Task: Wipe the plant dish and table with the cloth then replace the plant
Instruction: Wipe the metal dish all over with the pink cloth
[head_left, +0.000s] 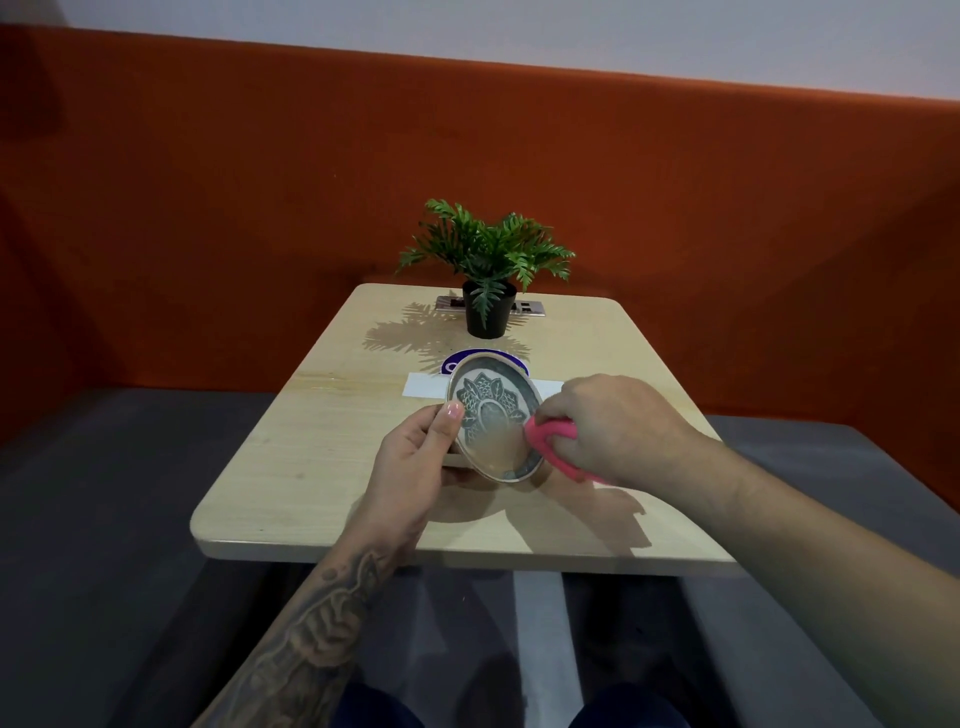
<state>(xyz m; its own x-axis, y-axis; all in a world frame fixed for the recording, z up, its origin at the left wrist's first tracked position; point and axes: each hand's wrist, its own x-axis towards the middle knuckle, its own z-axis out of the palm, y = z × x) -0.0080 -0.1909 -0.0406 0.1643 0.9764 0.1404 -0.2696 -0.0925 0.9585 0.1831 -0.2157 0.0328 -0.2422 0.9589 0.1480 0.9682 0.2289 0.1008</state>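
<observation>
two hands work just above the middle of the table (322, 467), a little toward its near edge. the left hand (410, 457) grips the dish (493, 415) by its left rim, thumb on the patterned face and fingers curled behind, holding it tilted up off the wood. the right hand (618, 426) is curled round the pink cloth (553, 441), which is bunched and pressed against the dish's lower right rim. the dish wipe looks under way; the table wipe and putting the plant back seem not yet done.

the dish looks like stiff ceramic, breakable, its smooth centre likely slick if damp, so a rim pinch backed by fingers seems the safe hold. the cloth is soft and light and should fold to the curve.

beyond the dish a white strip (426, 387) and a blue disc (457, 364) lie on the table. the plant (488, 254) stands upright in its black pot (488, 317) near the far edge, in front of a socket plate (531, 307); it is best lifted by the pot, not the leaves.
</observation>
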